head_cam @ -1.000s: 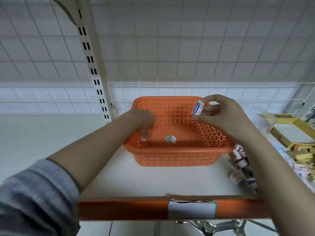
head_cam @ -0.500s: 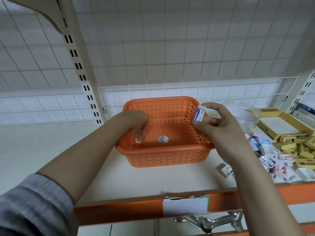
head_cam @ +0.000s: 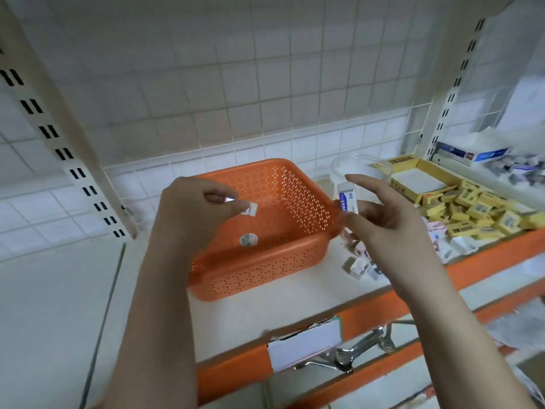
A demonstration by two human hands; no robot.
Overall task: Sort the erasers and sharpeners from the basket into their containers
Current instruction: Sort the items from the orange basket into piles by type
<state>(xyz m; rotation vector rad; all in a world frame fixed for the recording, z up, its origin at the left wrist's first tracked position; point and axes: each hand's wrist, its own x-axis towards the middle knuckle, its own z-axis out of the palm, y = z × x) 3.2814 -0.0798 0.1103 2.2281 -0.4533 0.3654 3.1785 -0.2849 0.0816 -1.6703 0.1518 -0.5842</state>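
Observation:
An orange perforated basket (head_cam: 300,219) stands on the white shelf. My left hand (head_cam: 194,208) is raised above its left part and pinches a small white piece (head_cam: 250,208); whether it is an eraser or a sharpener I cannot tell. My right hand (head_cam: 383,219) hovers over the basket's right rim and pinches a white eraser (head_cam: 348,199) with a blue printed sleeve, held upright. One small round item (head_cam: 248,239) lies on the basket floor.
A clear plastic bowl (head_cam: 362,169) stands behind my right hand. Right of it are a yellow cardboard box (head_cam: 418,181), a heap of yellow packets (head_cam: 477,214) and small loose items (head_cam: 361,265) on the shelf. An orange shelf edge (head_cam: 368,308) with a white label runs in front.
My left hand has come up out of the basket with the small white piece. My right hand has carried the eraser right, past the basket's rim. The view has swung right.

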